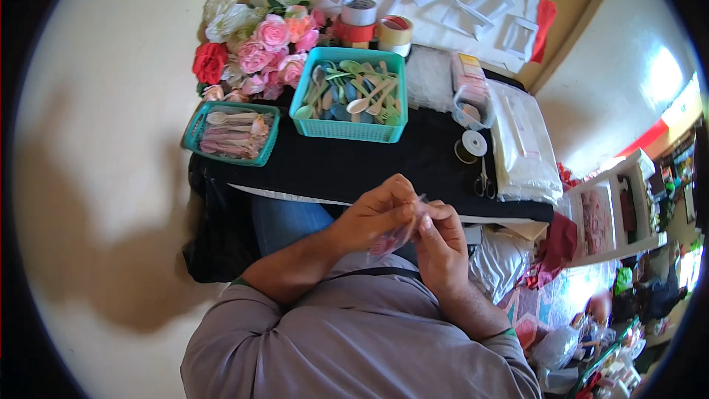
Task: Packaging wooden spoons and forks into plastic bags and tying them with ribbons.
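Observation:
Close to my chest, just over the table's near edge, my left hand [382, 213] and my right hand [443, 238] meet at a small clear plastic packet [390, 238] with something pinkish inside. Fingers and thumbs of both hands pinch its upper end; the exact contents are partly hidden by the fingers. Beyond them, a teal plastic basket [349, 132] holds wooden, green and blue spoons and forks. A smaller teal basket [230, 158] to the left holds wrapped packets with pinkish cutlery.
Artificial flowers [271, 33] and stacked tape rolls [357, 14] stand at the back. On the right lie a ribbon spool [473, 143], scissors [484, 185], a small clear container [471, 113] and a stack of plastic bags [523, 144]. A white shelf [609, 210] stands beyond the table.

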Demonstrator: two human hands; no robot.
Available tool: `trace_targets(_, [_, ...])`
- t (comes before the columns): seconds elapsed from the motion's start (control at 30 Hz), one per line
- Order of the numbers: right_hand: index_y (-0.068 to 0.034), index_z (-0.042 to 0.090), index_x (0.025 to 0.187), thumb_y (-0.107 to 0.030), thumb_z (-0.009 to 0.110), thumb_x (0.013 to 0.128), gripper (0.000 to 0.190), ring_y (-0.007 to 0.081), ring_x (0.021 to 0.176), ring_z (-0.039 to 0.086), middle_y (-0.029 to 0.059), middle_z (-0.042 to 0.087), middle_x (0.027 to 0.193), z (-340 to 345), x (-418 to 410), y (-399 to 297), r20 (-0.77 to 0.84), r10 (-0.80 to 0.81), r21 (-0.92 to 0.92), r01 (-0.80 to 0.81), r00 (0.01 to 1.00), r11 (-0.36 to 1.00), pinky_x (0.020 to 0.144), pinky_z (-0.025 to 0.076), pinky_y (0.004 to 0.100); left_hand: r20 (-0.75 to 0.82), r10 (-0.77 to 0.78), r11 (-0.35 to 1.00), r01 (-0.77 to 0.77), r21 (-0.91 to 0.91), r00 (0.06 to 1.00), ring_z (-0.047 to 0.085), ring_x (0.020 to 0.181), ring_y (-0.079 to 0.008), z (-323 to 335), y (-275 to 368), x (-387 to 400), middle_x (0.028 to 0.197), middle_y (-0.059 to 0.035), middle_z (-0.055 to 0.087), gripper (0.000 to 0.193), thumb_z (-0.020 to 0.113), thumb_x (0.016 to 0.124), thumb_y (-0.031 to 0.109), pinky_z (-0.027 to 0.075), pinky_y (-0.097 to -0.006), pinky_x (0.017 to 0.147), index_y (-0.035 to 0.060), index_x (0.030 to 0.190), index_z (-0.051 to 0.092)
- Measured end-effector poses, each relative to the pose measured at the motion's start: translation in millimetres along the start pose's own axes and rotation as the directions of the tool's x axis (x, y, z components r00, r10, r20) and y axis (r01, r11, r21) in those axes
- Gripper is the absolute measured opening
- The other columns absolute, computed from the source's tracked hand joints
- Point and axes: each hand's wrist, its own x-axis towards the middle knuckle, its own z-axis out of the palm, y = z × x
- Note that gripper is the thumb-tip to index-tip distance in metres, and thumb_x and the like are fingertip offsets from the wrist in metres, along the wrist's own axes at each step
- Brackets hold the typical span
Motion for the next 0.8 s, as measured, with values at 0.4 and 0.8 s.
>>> trace_targets(0.4, [-0.005,0.050,0.102,-0.002,0.048,0.098,0.005,0.0104,0.096,0.050,0.0047,0.049,0.102,14,1,19,-0.041,-0.122,-0.109,0.117,0.992,0.987,0.087,0.039,0.0254,-0.011,0.195,0.979,-0.196,-0.064,0.981,0.047,0.065,-0.0025,-2,-13,-8,0.098,-0.0022,0.043,0.009,0.053,0.100,0.014,0.040,-0.0190,0.052,0.0078,0.103,0.047])
trace_targets(0.8, [-0.003,0.048,0.108,-0.003,0.046,0.099,0.010,0.0135,0.093,0.052,0.0072,0.050,0.103,44,64,40,0.013,-0.018,-0.116,0.019,1.000,0.993,0.084,0.042,0.0273,-0.136,0.302,0.851,-0.202,0.485,0.944,0.054,0.103,-0.0119,-55,33,-39,0.110,-0.0066,0.052,0.035,0.062,0.095,0.014,0.044,-0.0264,0.087,0.0040,0.126,0.050])
